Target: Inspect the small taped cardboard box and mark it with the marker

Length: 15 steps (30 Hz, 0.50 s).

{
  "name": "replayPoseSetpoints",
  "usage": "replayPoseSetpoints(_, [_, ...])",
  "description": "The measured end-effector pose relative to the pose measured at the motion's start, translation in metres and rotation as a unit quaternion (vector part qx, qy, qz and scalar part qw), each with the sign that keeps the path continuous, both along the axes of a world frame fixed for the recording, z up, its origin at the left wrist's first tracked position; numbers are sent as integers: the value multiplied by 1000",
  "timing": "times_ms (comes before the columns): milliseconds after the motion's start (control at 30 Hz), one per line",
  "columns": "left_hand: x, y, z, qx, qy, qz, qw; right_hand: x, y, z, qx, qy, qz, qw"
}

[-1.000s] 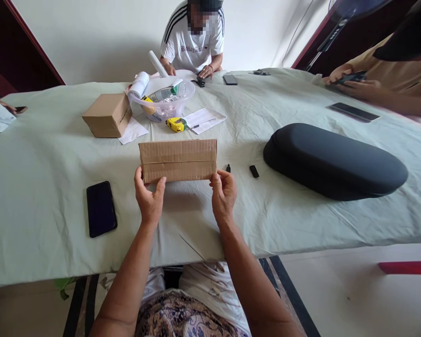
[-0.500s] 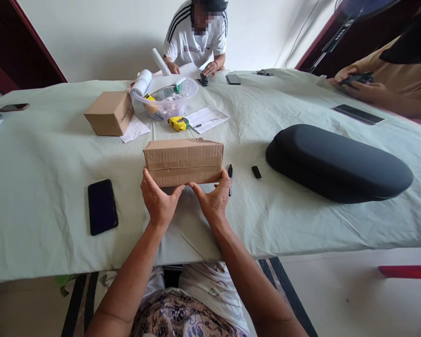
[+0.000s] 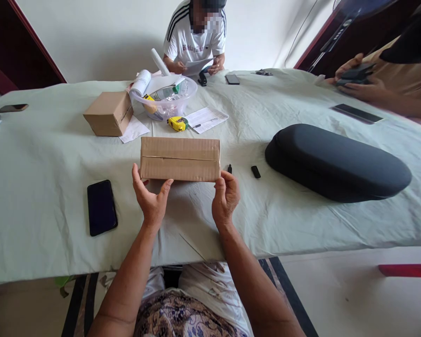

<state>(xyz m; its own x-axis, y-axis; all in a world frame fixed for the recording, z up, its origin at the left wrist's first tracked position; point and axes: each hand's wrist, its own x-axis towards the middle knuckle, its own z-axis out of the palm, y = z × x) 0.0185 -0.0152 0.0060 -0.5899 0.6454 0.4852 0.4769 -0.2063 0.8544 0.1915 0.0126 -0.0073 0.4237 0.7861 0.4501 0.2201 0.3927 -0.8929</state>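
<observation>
Seen from the head view: holding a cardboard box point(image 3: 180, 160) — plain brown, oblong, square-cornered — between two bare hands, raised over the surface point(image 3: 52, 187) near its front edge, with a soft shadow beneath. Across the near face, faint corrugated ribs and one long horizontal seam. At the left grip point(image 3: 152, 202), thumb and fingers spread wide, thumb tip against the bottom edge, fingers at the left end. At the right grip point(image 3: 226, 199), narrower, pinching the lower right corner between thumb and curled fingers.

Under everything, pale green cloth, softly creased. Just beyond the right fingers, a slim black pen point(image 3: 229, 168), partly hidden. Farther right, a small black oblong piece point(image 3: 255, 172), then a large black case point(image 3: 338, 161), smooth, matt and rounded at the ends. Off to the left, a flat phone point(image 3: 102, 207) with a glossy dark face.

Farther back, a second carton point(image 3: 107, 114) beside a creased paper point(image 3: 135, 130); a translucent, lilac-tinted basin point(image 3: 182, 106) heaped with clear plastic; a chunky yellow tape measure point(image 3: 177, 123) near a thin printed sheet point(image 3: 210, 120). Along the far side, a person point(image 3: 196, 49) in a white shirt — holding limp white paper point(image 3: 197, 67).
</observation>
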Motion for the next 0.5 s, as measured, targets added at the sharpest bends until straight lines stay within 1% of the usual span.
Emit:
replayPoseSetpoints(100, [-3,1,-1,13,-31,23,999,2,0,-1,10,20,-12,1000])
replayPoseSetpoints(233, [-5,3,-3,14,-57,48,997,2,4,-3,-6,42,-14,999])
replayPoseSetpoints(367, [-8,6,-6,21,-82,41,996,1,9,-4,-28,55,-7,998])
replayPoseSetpoints(500, [-14,10,-12,13,-126,34,991,2,12,-6,-45,62,8,997])
